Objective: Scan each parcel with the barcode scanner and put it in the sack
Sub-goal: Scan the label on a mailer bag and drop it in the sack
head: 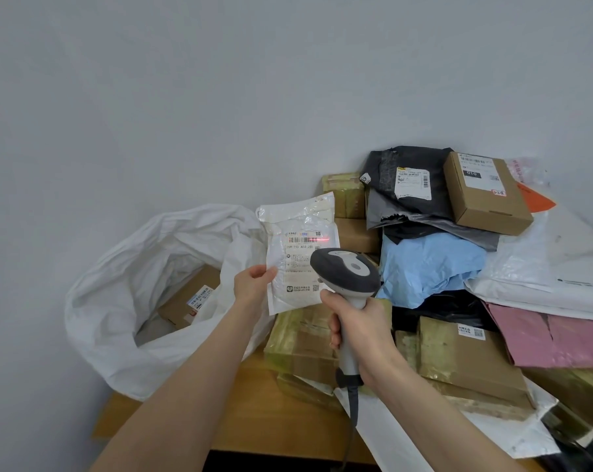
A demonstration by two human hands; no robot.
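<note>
Pinching the white parcel (297,216) by its edge with the left hand (252,284). Curling the right hand (361,330) round the barcode scanner (348,275), lighting the label (298,258) red.

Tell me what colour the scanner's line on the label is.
Red: the line crosses the barcode on the white parcel; head view shows it.

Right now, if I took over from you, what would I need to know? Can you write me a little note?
Left hand: pinches the white parcel by its lower left edge, label facing you.
Right hand: grips the barcode scanner; its red line lies across the parcel's barcode.
Sack: open, at the left, with one cardboard box inside.
Done: at least that box is bagged.
Left: drop this parcel in the sack, then likely scan the pile of parcels on the table at the right.
</note>
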